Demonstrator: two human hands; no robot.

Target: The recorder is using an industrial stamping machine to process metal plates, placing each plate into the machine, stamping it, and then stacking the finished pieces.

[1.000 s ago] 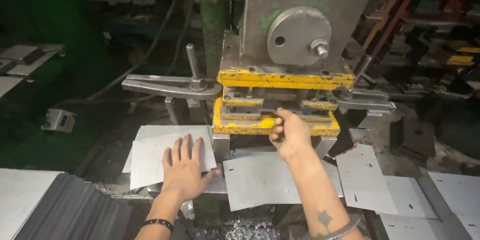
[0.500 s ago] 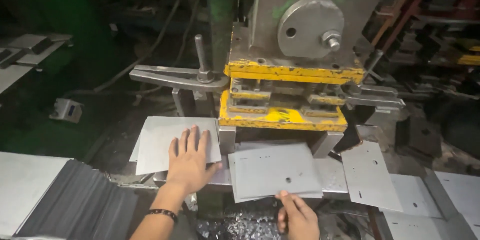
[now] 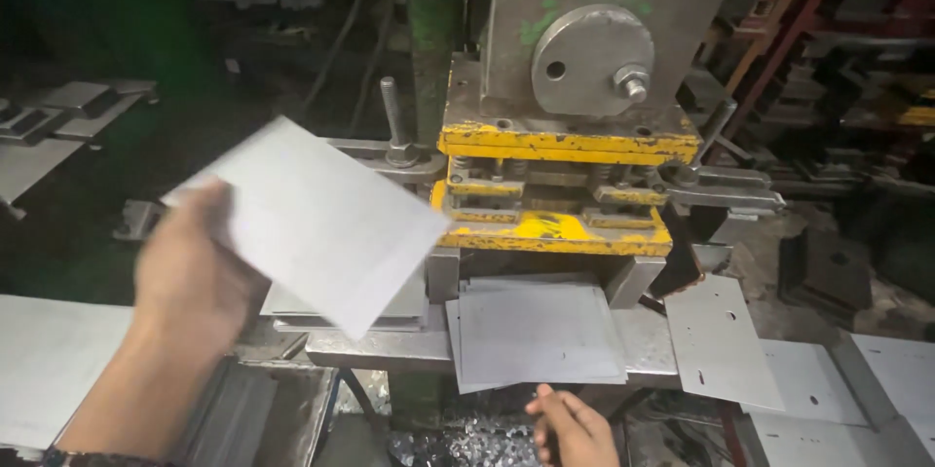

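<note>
A grey sheet point(image 3: 317, 219) is held up in the left hand point(image 3: 190, 277), fingers closed on its edge. The right hand point(image 3: 575, 423), open and empty, is kept low by the worktop point(image 3: 409, 350). More sheets point(image 3: 536, 331) are stacked under the yellow press point(image 3: 565, 185), likely not pressed yet.

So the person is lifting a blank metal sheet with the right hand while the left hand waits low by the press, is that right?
Not quite: the hands are swapped. The head view shows the left hand lifting the blank metal sheet, tilted in the air, while the right hand waits low by the press, just below another sheet lying flat on its bed.
</note>
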